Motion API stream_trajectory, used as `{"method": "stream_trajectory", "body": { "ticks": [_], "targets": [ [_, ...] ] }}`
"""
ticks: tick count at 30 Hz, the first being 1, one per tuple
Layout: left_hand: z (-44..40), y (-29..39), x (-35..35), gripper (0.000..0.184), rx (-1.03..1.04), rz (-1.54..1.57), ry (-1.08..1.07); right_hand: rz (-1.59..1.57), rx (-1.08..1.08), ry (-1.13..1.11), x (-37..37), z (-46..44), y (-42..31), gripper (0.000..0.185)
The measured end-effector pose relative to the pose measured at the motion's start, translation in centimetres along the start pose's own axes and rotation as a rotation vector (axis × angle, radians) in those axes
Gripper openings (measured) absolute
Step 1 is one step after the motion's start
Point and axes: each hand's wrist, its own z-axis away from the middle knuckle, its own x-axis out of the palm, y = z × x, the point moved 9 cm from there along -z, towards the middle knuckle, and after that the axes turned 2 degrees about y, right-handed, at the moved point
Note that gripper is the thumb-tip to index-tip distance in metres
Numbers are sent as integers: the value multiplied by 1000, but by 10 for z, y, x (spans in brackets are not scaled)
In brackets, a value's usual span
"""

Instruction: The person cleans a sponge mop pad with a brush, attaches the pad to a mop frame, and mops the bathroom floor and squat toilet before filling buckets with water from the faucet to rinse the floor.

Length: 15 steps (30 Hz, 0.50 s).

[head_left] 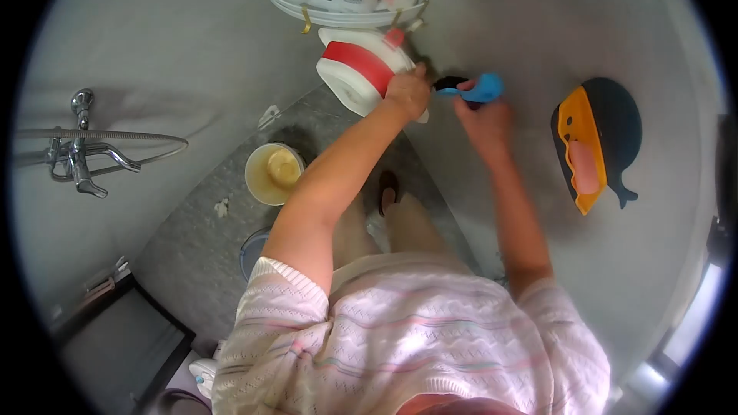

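My left hand [407,94] grips the edge of a white basin with a red band [361,65], which is tilted on its side below the corner shelf. Its fingers close over the rim nearest the right wall. My right hand [486,119] is wrapped around a blue brush [487,87] with dark bristles. The bristles point left, toward the basin and my left hand. From this angle I cannot tell whether they touch the basin.
A corner shelf [338,17] with several bottles hangs above the basin. On the right wall is a whale-shaped holder [619,127] with a pink item. A chrome tap [77,157] and hose are at left. A pale bucket [257,178] stands on the grey floor [196,215].
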Motion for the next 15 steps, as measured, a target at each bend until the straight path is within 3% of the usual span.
{"method": "stream_trajectory", "body": {
  "ticks": [8,9,12,15],
  "targets": [
    [24,-10,3,31,91,-39,113,-291,-27,35,102,-57,76,23],
    [26,-10,2,31,95,-27,147,-265,122,-3,124,-67,103,29],
    [28,-14,0,30,95,-6,175,-228,111,98,137,-76,89,22],
    [23,-21,11,27,58,41,163,-374,221,2,157,-85,90,26]
  ]
}}
